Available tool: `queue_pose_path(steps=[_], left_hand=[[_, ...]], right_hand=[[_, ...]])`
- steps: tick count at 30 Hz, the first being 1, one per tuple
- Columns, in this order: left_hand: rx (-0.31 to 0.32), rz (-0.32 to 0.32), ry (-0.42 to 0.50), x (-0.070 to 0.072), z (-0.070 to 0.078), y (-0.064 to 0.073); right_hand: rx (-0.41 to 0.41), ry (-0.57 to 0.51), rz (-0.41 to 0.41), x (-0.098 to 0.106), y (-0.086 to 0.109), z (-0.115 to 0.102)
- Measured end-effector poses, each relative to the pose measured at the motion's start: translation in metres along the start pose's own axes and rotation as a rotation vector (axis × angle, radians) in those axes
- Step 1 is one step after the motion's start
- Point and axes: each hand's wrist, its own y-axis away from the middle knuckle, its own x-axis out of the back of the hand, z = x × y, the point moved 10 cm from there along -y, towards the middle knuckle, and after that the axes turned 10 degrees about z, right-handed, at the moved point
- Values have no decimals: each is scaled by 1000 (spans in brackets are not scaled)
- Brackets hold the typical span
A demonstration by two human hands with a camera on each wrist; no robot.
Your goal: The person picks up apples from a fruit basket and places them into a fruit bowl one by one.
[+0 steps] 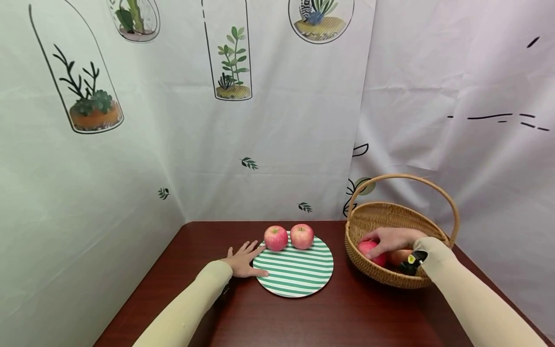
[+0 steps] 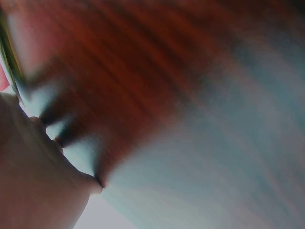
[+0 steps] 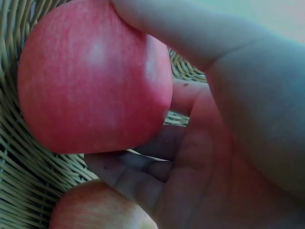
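Note:
Inside the wicker basket (image 1: 381, 278), my right hand (image 1: 392, 239) grips a red apple (image 3: 95, 76), thumb on one side and fingers curled round the other. Another apple (image 3: 95, 210) lies below it in the basket, partly hidden by the wrist in the head view. My left hand (image 1: 244, 261) lies with spread fingers at the left edge of a round green-and-white striped placemat (image 1: 295, 274). Two apples, a left one (image 1: 275, 238) and a right one (image 1: 301, 236), sit side by side at the mat's far edge.
The dark reddish-brown table (image 1: 269, 323) meets a white cloth backdrop (image 1: 269, 130) printed with plants at the back and sides. An arched handle (image 1: 403, 176) rises over the basket on the right.

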Motion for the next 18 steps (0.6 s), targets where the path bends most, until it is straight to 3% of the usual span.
queue_pose_path(steps=[12,18], left_hand=[[-1,4,-2,1,0,0],[2,9,28,-9,-10,-8]], right_hand=[[19,-38,51,4,-3,-5],[13,-11,77,6,-3,-6]])
